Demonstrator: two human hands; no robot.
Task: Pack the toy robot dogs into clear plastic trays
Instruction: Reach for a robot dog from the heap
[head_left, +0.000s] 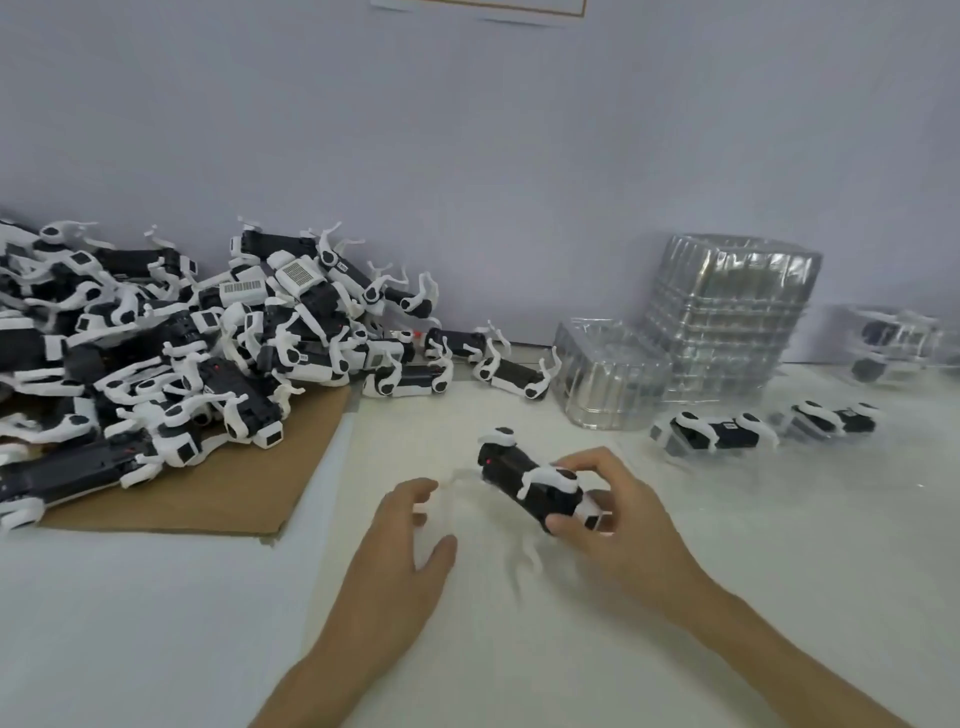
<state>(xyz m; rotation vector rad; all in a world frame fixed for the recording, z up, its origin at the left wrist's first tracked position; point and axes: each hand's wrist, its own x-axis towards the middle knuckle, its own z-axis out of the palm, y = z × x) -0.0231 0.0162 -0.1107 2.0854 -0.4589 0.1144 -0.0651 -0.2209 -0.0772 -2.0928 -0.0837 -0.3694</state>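
The right hand (618, 519) grips the toy robot dog (524, 478) by its near end, thumb and fingers curled round it. The left hand (410, 525) hovers beside it, fingers loosely spread and holding nothing. The dog's long axis runs diagonally, its red-dotted end pointing far-left, above the table (779, 545). Its lower legs are a blur. Barcode-like stickers in the pile of dogs (156, 353) are unreadable. The stack of clear trays (727, 322) stands far right.

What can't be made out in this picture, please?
Head view: legs of the toy dog in the right hand, smeared by motion blur.
Head view: whether the left hand holds anything, blurred.
Head view: pile of dogs, cut off by the left edge.
Head view: far-right tray, blurred and edge-cut.
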